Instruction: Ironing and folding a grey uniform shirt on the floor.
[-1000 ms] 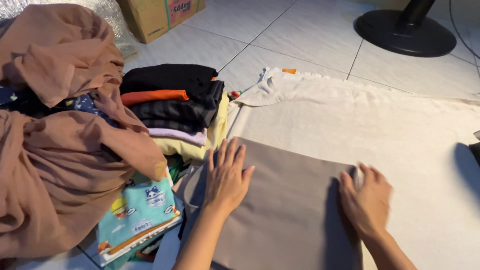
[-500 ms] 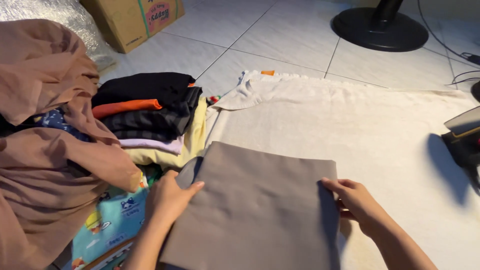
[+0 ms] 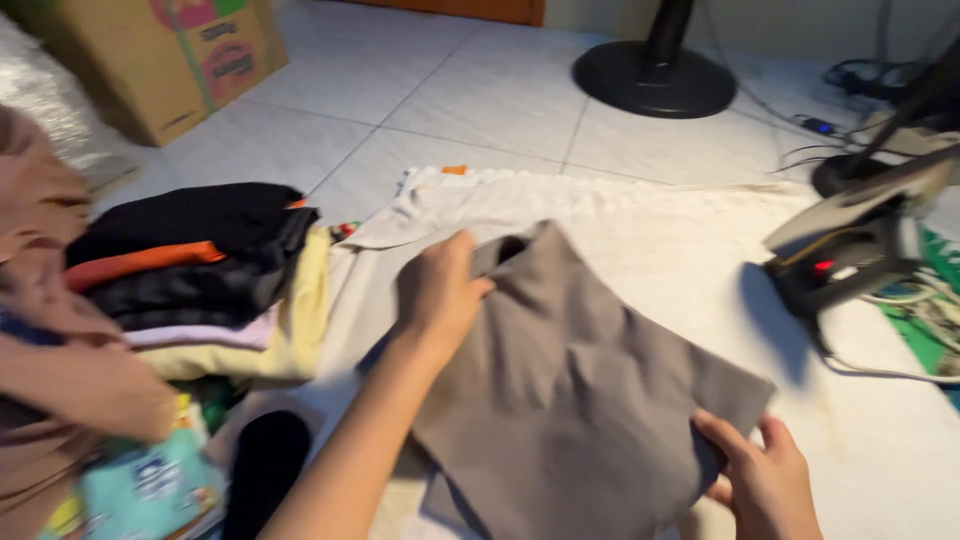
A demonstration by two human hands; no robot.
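Above the cream cloth (image 3: pixel 640 240) spread on the tiled floor (image 3: pixel 450 100), the left hand (image 3: pixel 437 292) pinches the far corner of a folded grey garment (image 3: pixel 570 390), fingers closed on its edge. The right hand (image 3: pixel 765 480) grips the near right corner, thumb on top. Raised between them, the garment tilts, its long axis running from upper left to lower right. Left of it sits a stack of folded clothes (image 3: pixel 200 270), black on top, with orange, striped, lilac and yellow layers below. Brown fabric (image 3: pixel 50 330) heaps at the far left. A cardboard box (image 3: pixel 160 60) stands behind; its contents cannot be seen. An iron (image 3: pixel 850 250) rests at right, with a fan base (image 3: pixel 655 75) beyond.
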